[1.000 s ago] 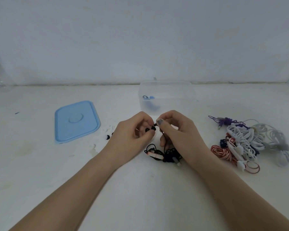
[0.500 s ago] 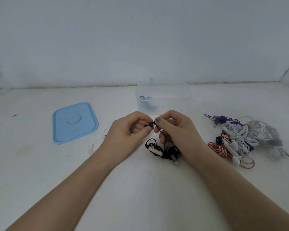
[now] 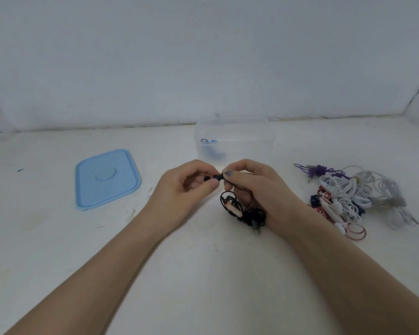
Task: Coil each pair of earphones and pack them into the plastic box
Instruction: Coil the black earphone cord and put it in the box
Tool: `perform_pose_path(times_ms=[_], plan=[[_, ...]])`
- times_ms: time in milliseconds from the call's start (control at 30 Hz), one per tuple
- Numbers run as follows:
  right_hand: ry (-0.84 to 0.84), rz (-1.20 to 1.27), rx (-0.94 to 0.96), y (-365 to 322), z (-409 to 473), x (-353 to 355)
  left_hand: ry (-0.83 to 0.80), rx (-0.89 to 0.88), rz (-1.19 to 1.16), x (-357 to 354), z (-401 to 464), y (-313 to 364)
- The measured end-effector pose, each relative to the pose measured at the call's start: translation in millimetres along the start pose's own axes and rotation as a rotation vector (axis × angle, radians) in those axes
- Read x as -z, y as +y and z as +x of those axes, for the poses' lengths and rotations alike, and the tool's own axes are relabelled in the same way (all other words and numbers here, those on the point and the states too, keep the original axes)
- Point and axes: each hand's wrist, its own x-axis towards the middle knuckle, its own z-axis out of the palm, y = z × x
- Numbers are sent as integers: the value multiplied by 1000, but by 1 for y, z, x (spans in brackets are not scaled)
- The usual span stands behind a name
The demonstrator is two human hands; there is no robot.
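Pinching the buds of the black earphones [image 3: 242, 210] between them, the left hand [image 3: 189, 189] and right hand [image 3: 254, 187] work just above the worktop [image 3: 203, 274], the cord lying bunched under the right wrist. Coiling looks barely begun; next the cord needs winding into loops. The box [image 3: 234, 140] stands open behind, lid [image 3: 107, 178] aside, a tangled pile [image 3: 353, 197] waiting right. Bare pale wall behind.

Black earphones [image 3: 243, 210], pale blue lid [image 3: 107, 178], clear box [image 3: 235, 141], red-and-white striped cable [image 3: 321, 210]
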Motion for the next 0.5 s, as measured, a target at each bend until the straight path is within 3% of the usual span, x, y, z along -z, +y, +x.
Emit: perform_pose_path(times_ms=[500], plan=[[-158,162,-100,-11,-7,4,-74,16,-151,5,-2,4]])
